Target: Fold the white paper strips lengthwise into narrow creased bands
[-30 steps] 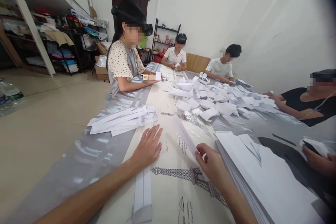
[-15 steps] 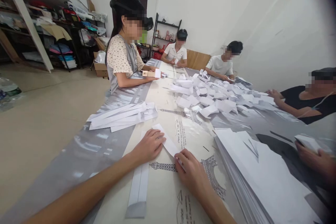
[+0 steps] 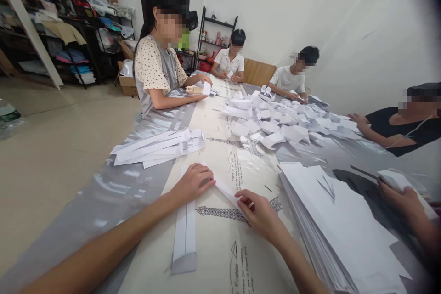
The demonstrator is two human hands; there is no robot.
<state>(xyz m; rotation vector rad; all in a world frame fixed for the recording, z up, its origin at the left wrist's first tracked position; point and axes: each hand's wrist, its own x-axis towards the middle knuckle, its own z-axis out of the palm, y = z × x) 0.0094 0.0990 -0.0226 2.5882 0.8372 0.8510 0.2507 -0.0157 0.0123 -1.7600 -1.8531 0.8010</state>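
Note:
A narrow white paper strip (image 3: 224,189) lies slantwise over the printed tablecloth, between my two hands. My left hand (image 3: 197,182) has its fingers bent over the strip's far end, holding it. At the near end, my right hand (image 3: 257,215) pinches the paper between thumb and fingers. Partly under my left wrist lies a long folded paper strip (image 3: 184,239) with a crease line down its length and a flap at its near end. Beyond my left hand is a loose bundle of flat paper strips (image 3: 151,149).
A tall stack of white paper sheets (image 3: 344,234) stands at the right. Farther back spreads a heap of folded paper pieces (image 3: 282,121). Several people sit around the table; one holds a wooden block (image 3: 194,90) with paper, and another person's hand (image 3: 406,202) grips paper at the right edge.
The strip between my hands now appears narrower. My right hand has turned, with its fingers lifted more into a pinch. My left hand stays on the far end, and the view has shifted slightly.

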